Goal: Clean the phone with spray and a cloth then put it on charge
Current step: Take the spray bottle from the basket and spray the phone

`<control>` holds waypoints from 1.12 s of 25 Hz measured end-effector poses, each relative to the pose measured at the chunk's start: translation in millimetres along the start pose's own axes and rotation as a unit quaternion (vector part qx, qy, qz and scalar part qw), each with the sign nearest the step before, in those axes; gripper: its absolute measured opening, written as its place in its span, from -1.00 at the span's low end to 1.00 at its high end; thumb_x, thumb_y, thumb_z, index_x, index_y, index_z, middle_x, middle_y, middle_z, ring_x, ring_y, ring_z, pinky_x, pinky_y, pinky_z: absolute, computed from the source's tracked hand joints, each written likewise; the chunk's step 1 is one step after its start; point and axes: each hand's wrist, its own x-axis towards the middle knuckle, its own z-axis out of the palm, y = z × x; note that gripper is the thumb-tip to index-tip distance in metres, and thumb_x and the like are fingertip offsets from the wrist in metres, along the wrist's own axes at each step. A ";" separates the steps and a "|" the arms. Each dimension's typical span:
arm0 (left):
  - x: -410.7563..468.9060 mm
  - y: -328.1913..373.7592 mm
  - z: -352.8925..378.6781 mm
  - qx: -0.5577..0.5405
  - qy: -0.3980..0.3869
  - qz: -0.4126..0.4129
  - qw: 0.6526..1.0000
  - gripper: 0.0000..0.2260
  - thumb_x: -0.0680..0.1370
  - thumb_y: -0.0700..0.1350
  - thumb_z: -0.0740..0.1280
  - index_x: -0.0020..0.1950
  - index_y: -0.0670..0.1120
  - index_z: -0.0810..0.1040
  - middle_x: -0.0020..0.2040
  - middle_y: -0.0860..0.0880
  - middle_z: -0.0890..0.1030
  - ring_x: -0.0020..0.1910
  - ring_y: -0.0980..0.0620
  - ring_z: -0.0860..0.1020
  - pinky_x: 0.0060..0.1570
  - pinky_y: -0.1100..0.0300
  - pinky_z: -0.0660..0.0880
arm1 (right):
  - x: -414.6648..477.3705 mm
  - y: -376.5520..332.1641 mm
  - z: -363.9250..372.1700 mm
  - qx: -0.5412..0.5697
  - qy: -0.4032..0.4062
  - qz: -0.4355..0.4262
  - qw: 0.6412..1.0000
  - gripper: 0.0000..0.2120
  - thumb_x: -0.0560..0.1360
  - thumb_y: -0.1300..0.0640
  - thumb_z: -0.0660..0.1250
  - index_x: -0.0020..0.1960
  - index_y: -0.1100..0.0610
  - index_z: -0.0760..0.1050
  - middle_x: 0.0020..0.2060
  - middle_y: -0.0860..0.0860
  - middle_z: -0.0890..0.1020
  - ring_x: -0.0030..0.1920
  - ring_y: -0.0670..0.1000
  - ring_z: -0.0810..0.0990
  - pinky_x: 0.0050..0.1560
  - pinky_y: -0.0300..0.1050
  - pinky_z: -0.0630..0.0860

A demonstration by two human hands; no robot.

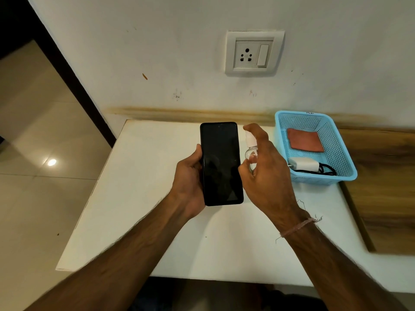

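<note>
A black phone [220, 163] with a dark screen faces up, held above the white table [139, 198] in my left hand [189, 176]. Right beside the phone's right edge, my right hand [262, 176] grips a small clear spray bottle [249, 153] with a white nozzle; my forefinger rests on top of the nozzle, which points toward the phone. A reddish-brown folded cloth [305, 140] lies in the blue basket [345, 153]. A white charger [303, 163] with a black cable [325, 170] lies in the same basket, nearer to me.
A white wall socket with a switch [253, 53] sits on the wall above the table. The blue basket stands at the table's back right against a wood panel [386, 187]. The table's left edge drops to a tiled floor [33, 153].
</note>
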 end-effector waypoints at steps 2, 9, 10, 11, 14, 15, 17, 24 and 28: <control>0.9 0.0 -1.2 -0.003 -0.003 0.001 1.000 -0.54 0.64 0.25 0.14 0.28 0.00 0.63 0.22 -0.13 0.68 0.22 -0.22 0.63 0.23 -0.15 0.55 | 0.6 0.4 -1.1 -0.009 0.004 0.004 1.000 -0.37 0.48 0.18 0.37 0.44 -0.10 0.18 0.08 0.07 0.56 -0.14 -0.10 0.46 -0.09 -0.25 0.43; 3.7 6.1 -7.6 -0.021 -0.011 0.010 1.000 -0.56 0.63 0.23 0.17 0.26 -0.01 0.66 0.21 -0.11 0.68 0.16 -0.17 0.66 0.15 -0.09 0.60 | -19.8 -0.8 -20.7 -0.001 -0.032 -0.007 0.999 -0.27 0.44 0.21 0.37 0.47 -0.20 0.12 0.09 0.00 0.56 -0.09 -0.11 0.46 -0.08 -0.37 0.38; 4.1 7.3 -8.4 -0.026 -0.011 0.014 1.000 -0.56 0.63 0.23 0.18 0.26 -0.02 0.66 0.22 -0.11 0.68 0.15 -0.17 0.67 0.15 -0.09 0.60 | -24.4 -1.5 -22.5 0.003 -0.043 -0.007 0.999 -0.26 0.44 0.22 0.38 0.47 -0.20 0.12 0.08 0.00 0.56 -0.10 -0.10 0.47 -0.07 -0.37 0.39; 4.3 8.4 -9.0 -0.031 -0.011 0.017 0.999 -0.56 0.63 0.22 0.18 0.25 -0.03 0.67 0.22 -0.12 0.68 0.15 -0.17 0.67 0.15 -0.09 0.61 | -28.5 -2.4 -23.5 0.007 -0.052 -0.005 0.999 -0.25 0.43 0.22 0.39 0.47 -0.18 0.14 0.08 0.00 0.57 -0.09 -0.10 0.48 -0.04 -0.32 0.42; 4.7 10.0 -9.8 -0.043 -0.012 0.026 0.999 -0.57 0.64 0.20 0.19 0.23 -0.05 0.67 0.22 -0.12 0.68 0.14 -0.18 0.67 0.15 -0.11 0.60 | -36.1 -4.2 -25.0 0.004 -0.057 -0.001 0.998 -0.28 0.42 0.23 0.40 0.46 -0.13 0.18 0.04 -0.02 0.55 -0.09 -0.10 0.48 -0.01 -0.21 0.43; 4.9 10.1 -10.3 -0.045 -0.013 0.027 0.999 -0.57 0.64 0.20 0.19 0.24 -0.05 0.66 0.22 -0.11 0.68 0.14 -0.18 0.67 0.16 -0.12 0.60 | -36.4 -4.0 -25.2 0.001 -0.057 -0.001 0.998 -0.30 0.43 0.23 0.40 0.45 -0.12 0.19 0.04 -0.03 0.54 -0.10 -0.10 0.48 -0.02 -0.21 0.43; 5.4 9.7 -11.8 -0.044 -0.014 0.031 0.998 -0.57 0.64 0.20 0.18 0.26 -0.05 0.65 0.21 -0.11 0.68 0.12 -0.17 0.67 0.17 -0.13 0.59 | -36.8 -4.1 -24.6 0.001 -0.060 0.001 0.998 -0.34 0.44 0.22 0.40 0.43 -0.10 0.22 0.02 -0.05 0.52 -0.11 -0.08 0.48 -0.04 -0.19 0.46; 5.6 11.1 -12.0 -0.038 -0.015 0.036 0.999 -0.57 0.64 0.21 0.18 0.22 -0.04 0.67 0.23 -0.12 0.67 0.12 -0.17 0.66 0.18 -0.14 0.58 | -36.9 -4.3 -22.6 0.006 -0.062 -0.007 0.998 -0.36 0.44 0.21 0.40 0.41 -0.10 0.23 -0.11 -0.12 0.44 -0.32 -0.22 0.39 -0.15 -0.20 0.48; 5.8 11.7 -12.0 -0.040 -0.017 0.033 0.999 -0.58 0.64 0.21 0.19 0.20 -0.04 0.69 0.19 -0.11 0.69 0.07 -0.16 0.69 0.07 -0.10 0.63 | -29.7 -1.7 -21.9 0.054 -0.047 0.021 0.997 -0.25 0.46 0.17 0.39 0.48 -0.17 0.07 0.09 -0.15 0.51 -0.15 -0.12 0.54 -0.01 -0.17 0.56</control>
